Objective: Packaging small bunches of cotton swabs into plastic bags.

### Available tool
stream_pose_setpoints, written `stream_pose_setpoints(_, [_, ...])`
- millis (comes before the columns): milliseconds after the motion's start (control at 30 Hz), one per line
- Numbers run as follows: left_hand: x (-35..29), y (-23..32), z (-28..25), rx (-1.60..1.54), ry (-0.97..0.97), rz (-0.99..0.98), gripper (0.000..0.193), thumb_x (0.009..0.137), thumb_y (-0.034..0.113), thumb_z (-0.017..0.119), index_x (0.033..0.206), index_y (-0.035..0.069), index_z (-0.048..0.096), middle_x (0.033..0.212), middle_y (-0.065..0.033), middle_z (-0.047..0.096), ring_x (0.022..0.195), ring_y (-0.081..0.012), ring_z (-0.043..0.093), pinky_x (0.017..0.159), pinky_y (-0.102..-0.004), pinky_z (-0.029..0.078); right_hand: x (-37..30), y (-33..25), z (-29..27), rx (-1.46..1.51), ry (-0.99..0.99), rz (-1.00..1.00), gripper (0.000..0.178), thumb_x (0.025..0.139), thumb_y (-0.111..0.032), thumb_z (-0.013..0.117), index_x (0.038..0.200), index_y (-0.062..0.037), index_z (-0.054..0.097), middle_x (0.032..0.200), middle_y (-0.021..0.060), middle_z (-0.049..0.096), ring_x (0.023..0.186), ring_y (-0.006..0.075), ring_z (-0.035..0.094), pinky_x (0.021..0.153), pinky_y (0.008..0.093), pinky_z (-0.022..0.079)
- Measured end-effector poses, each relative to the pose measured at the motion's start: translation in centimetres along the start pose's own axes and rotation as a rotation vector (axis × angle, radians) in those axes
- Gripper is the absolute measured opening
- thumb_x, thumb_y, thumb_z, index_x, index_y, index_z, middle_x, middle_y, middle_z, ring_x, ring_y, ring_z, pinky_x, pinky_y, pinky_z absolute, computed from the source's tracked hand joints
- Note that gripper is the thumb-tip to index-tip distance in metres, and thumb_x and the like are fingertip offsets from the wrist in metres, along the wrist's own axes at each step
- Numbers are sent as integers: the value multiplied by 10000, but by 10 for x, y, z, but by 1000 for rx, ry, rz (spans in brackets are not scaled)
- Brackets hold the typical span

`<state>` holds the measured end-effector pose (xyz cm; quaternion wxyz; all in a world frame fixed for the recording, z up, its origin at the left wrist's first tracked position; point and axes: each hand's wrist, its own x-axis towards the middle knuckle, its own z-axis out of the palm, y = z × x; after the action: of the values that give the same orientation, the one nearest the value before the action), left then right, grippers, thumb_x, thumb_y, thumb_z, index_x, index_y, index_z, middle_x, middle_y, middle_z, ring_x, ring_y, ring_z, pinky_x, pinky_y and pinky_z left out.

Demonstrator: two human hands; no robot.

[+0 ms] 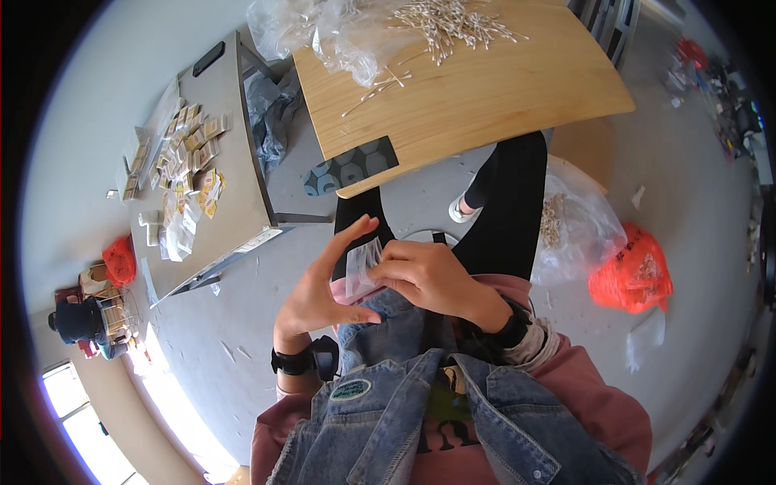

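Above my lap, my right hand [432, 275] pinches a small clear plastic bag [360, 265] between thumb and fingers. Pale streaks show in the bag, but I cannot make out whether they are contents or shine. On the other side of the bag is my left hand [315, 291], its thumb and fingers spread wide in a C shape, gripping nothing. Beyond my knees, a loose heap of cotton swabs [453, 28] lies on the wooden table [501, 89]. A few stray swabs [380, 90] lie nearer to me.
Crumpled clear plastic [347, 40] sits beside the heap. A dark patterned pad [352, 167] lies at the table's near corner. At left, a grey table [230, 218] carries many small packets [186, 149] and a phone [208, 59]. A red bag [634, 271] and a clear sack [574, 218] stand on the floor.
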<state>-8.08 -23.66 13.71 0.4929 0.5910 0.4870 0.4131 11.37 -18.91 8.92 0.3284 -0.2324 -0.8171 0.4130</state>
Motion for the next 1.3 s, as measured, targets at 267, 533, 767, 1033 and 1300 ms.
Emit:
stream_pose_setpoints(267, [0,-18,13,144,-98,-391,426,697,81,780,1061,32,564,924,-66,624,861,-145,587,774,-288,479,8,-8,-3,-125,-13,-116,173,725,-34,740,860,-80,643,974,29,586,647,209,613,558,313,490])
stream_pose_setpoints(533, [11,-21,-1,58,-161,-370,433,706,73,763,1089,40,564,931,-49,634,885,-149,605,784,-304,488,18,-1,2,-181,-254,-79,269,741,-49,705,992,-76,613,1039,29,639,719,263,651,581,324,523])
stream_pose_setpoints(767, [20,-53,-14,-24,-111,-515,442,711,94,767,1102,52,566,915,-80,648,857,-186,639,761,-319,499,31,15,4,-176,-326,-10,237,798,-71,666,1027,-83,606,1094,30,626,745,278,657,590,344,538])
stream_pose_setpoints(1033, [32,-93,-45,707,256,-589,396,689,218,777,961,69,530,838,-119,637,826,-333,637,685,-417,489,41,34,3,98,-246,261,274,849,-99,681,1080,-55,540,1116,100,612,634,229,638,577,327,505])
stream_pose_setpoints(1300, [45,-150,-95,869,345,-574,374,708,212,780,936,80,514,875,-83,627,815,-308,631,663,-407,481,41,50,-3,88,-159,335,284,849,-70,691,1077,-37,526,1149,118,614,634,183,644,549,287,497])
